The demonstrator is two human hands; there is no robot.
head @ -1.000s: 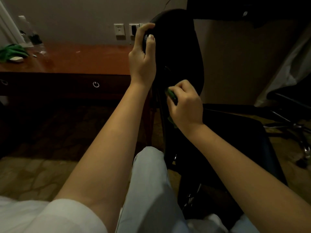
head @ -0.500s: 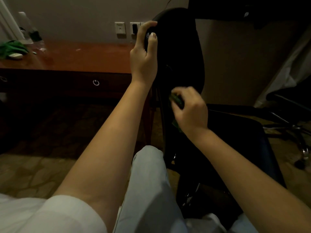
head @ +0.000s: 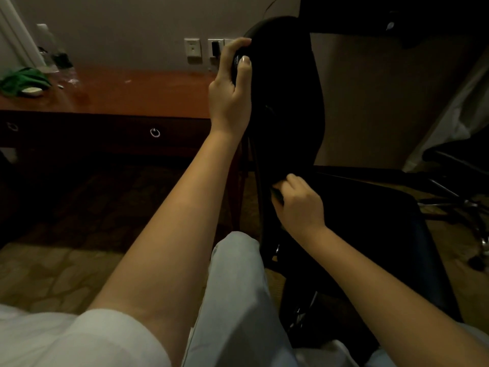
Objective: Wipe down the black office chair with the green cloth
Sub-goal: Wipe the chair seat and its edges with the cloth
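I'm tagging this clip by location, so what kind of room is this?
Probably a hotel room or home office: a wooden desk with ring-pull drawers, wall outlets above it, a black office chair, and patterned carpet.

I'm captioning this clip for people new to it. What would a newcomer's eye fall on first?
The two bare arms reaching forward: the left hand grips the top edge of the black office chair at centre, while the right hand, lower down its back, clutches a cloth that barely shows in the dim light. Next, the reddish wooden desk at left, with a green bundle on its far left corner.
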